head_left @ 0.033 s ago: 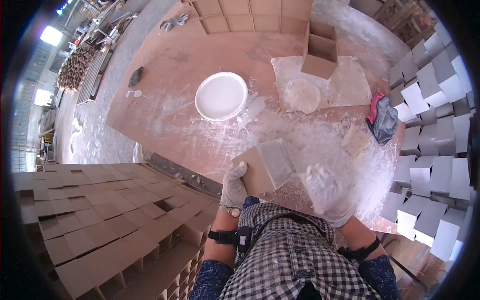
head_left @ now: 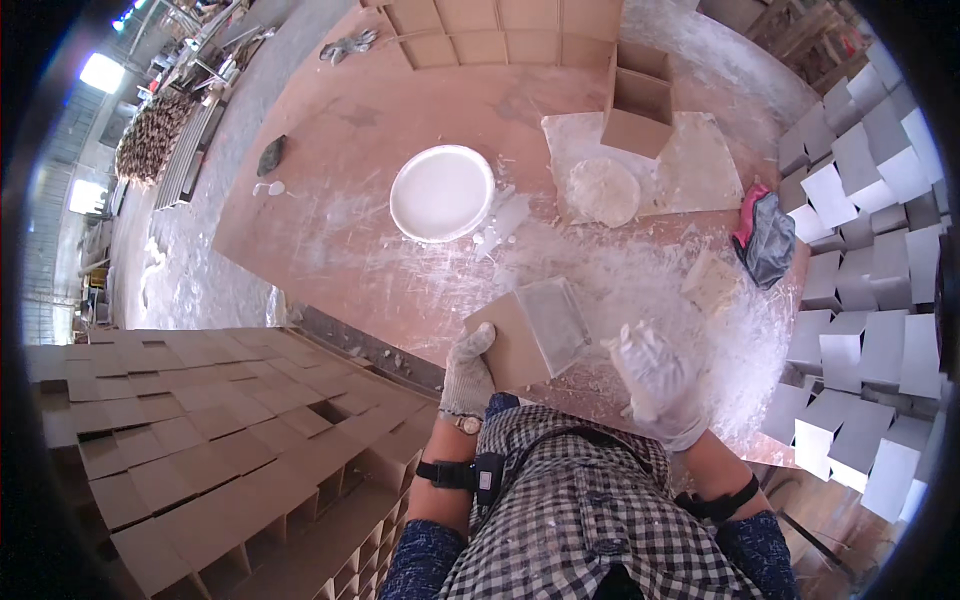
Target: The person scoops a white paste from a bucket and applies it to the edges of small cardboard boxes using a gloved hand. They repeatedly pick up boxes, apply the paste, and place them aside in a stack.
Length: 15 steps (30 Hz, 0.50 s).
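My left hand [head_left: 467,375], in a knitted white glove, grips the left end of a brown cardboard box [head_left: 507,345]. The box lies tilted at the near edge of the table, and its right-hand face is coated whitish. To the right of it, apart from it, my right hand [head_left: 655,380] hovers over the powdery table in a white, dusty glove. Its fingers are curled together against something pale that I cannot make out. A round white tub lid or dish [head_left: 443,193], filled with white matter, sits beyond the box.
A reddish table [head_left: 340,220] is smeared white. On it are a powdery board [head_left: 700,165] with a round whitish lump [head_left: 603,192], an open brown box [head_left: 640,105] and a grey-pink cloth [head_left: 767,240]. Brown boxes [head_left: 200,430] are stacked at left, white-grey ones [head_left: 870,340] at right.
My right hand has shifted very slightly, its fingertips a little to the right. My left hand and the box have stayed put.
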{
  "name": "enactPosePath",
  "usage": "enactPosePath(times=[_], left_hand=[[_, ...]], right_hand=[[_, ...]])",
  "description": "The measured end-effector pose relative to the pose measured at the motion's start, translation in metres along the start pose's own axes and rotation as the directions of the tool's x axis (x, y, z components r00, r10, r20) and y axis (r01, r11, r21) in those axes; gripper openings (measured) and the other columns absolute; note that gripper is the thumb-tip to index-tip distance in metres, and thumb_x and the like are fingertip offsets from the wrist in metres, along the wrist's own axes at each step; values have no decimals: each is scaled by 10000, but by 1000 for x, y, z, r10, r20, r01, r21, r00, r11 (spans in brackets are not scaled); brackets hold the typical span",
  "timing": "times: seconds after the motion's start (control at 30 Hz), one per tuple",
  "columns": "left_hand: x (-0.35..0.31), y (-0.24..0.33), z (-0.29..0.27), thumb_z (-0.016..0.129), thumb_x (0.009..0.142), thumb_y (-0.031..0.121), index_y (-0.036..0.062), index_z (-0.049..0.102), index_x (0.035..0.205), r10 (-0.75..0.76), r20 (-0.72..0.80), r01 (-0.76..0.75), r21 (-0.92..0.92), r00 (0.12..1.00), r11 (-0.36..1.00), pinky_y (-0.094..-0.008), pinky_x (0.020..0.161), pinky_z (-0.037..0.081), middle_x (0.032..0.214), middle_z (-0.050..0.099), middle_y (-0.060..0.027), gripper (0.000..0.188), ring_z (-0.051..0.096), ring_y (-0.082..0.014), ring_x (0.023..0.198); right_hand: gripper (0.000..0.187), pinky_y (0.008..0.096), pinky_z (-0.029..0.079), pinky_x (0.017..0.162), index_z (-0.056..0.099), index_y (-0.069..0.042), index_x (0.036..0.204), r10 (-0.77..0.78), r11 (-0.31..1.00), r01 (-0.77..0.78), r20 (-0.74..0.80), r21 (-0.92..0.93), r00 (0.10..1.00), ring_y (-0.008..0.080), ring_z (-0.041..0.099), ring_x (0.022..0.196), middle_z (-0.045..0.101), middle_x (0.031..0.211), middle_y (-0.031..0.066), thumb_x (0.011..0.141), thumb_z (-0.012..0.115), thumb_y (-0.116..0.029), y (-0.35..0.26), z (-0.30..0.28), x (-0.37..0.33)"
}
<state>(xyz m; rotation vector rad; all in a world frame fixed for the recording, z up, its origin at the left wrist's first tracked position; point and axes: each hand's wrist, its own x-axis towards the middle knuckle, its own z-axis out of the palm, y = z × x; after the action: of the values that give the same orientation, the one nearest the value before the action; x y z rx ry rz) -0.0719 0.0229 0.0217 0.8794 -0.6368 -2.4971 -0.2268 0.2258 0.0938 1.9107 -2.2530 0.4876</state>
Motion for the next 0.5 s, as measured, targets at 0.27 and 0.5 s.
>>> enactPosePath(times=[0.27, 0.5], left_hand=[[-33, 45, 64, 661, 781, 171, -21, 543, 1122, 180, -91, -145, 300, 979, 943, -336, 759, 540, 1003, 614, -108, 409, 625, -216, 886], [-38, 61, 65, 632, 831, 218, 9, 557, 1111, 230, -124, -122, 566, 965, 815, -312, 761, 530, 1021, 606, -91, 357, 616, -180, 894]], right_hand=[[302, 329, 502, 860, 558, 33, 1105, 444, -805, -164, 762, 570, 471, 241, 616, 962, 600, 1100, 124, 810, 513, -15, 18, 7, 5], [222, 363, 528, 817, 577, 0, 1024, 401, -852, -128, 791, 507, 462, 250, 623, 917, 615, 1008, 111, 810, 529, -28, 20, 31, 26]])
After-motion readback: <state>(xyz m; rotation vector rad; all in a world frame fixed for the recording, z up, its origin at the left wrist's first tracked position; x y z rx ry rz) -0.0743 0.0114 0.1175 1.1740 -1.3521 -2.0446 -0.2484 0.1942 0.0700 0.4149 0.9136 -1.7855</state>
